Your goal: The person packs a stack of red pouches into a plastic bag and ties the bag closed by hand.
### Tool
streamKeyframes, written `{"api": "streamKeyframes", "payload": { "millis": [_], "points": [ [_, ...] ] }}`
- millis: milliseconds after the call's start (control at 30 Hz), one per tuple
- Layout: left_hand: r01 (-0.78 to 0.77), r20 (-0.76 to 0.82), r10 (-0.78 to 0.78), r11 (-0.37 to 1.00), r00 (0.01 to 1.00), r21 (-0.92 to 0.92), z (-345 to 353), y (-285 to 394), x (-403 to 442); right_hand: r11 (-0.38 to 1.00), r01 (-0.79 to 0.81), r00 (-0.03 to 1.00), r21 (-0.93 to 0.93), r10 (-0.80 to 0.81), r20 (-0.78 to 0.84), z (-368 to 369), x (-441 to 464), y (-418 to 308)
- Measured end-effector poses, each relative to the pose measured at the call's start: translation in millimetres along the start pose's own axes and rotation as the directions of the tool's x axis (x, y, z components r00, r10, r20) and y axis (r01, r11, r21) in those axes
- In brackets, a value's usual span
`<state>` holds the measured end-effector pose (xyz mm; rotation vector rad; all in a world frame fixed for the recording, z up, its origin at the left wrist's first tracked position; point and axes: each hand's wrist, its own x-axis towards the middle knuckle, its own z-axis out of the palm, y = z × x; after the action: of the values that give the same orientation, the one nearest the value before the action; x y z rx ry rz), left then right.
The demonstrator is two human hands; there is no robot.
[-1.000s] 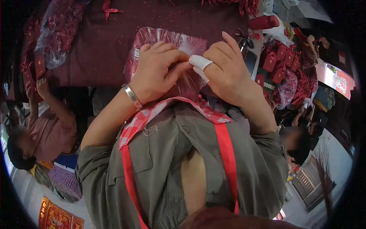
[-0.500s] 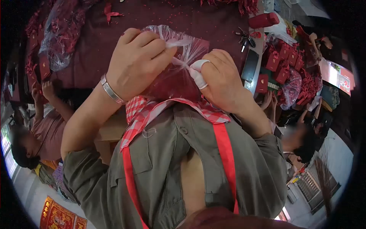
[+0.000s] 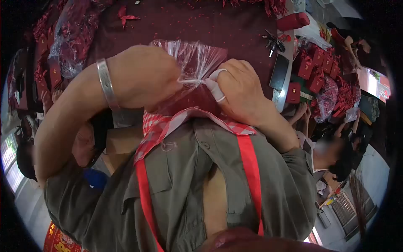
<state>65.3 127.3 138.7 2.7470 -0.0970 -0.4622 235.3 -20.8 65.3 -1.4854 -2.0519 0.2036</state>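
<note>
A clear plastic bag [image 3: 197, 52] lies before me at the table's near edge, drawn tight into a gathered neck with its top flaring out beyond. Something dark red shows through its lower part. My left hand [image 3: 145, 77], below a silver bracelet [image 3: 107, 84], is closed on a twisted strand of plastic at the neck; its fingertips are hidden behind the turned wrist. White wraps [image 3: 216, 86] cover fingers of my right hand [image 3: 243, 86], which pinches the bag's neck from the right side.
The dark red tablecloth [image 3: 168, 25] carries scattered red bits and a red ribbon [image 3: 126, 17]. Crumpled clear plastic [image 3: 75, 38] lies at left. Keys [image 3: 273, 43], a phone [image 3: 278, 73], a red bottle [image 3: 292, 21] and several red boxes [image 3: 317, 57] are at right. People sit on both sides.
My left hand has turned over at the wrist, its elbow swinging outward to the left, pulling the plastic strand round. My right hand keeps its pinch at the neck.
</note>
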Motion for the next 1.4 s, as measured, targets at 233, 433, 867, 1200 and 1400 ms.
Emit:
{"api": "streamKeyframes", "payload": {
  "millis": [233,433,867,1200,1400],
  "points": [
    [0.289,0.243,-0.482,0.021,0.842,-0.957,7.7,4.7,-13.2,0.958,0.175,0.979,0.229,-0.145,-0.141,2.1,14.0,-2.2],
    [0.075,0.183,-0.637,-0.192,0.749,-0.978,2.5,7.8,-14.7,0.919,0.198,0.973,0.342,-0.140,-0.186,3.9,37.7,-12.2],
    [0.043,-0.010,-0.537,0.086,0.844,-0.995,4.9,12.0,-13.9,0.724,0.016,0.999,0.690,0.015,-0.039,21.0,34.3,-35.6],
    [-0.120,-0.167,-0.702,0.116,0.693,-0.986,69.9,2.4,-22.6,0.746,-0.203,0.961,0.635,0.028,0.274,47.6,34.5,-15.4],
    [-0.315,-0.035,-0.767,-0.220,0.641,-0.923,116.2,-16.0,-21.1,0.706,-0.374,0.873,0.602,0.048,0.486,65.2,48.0,-12.6]
  ]
}}
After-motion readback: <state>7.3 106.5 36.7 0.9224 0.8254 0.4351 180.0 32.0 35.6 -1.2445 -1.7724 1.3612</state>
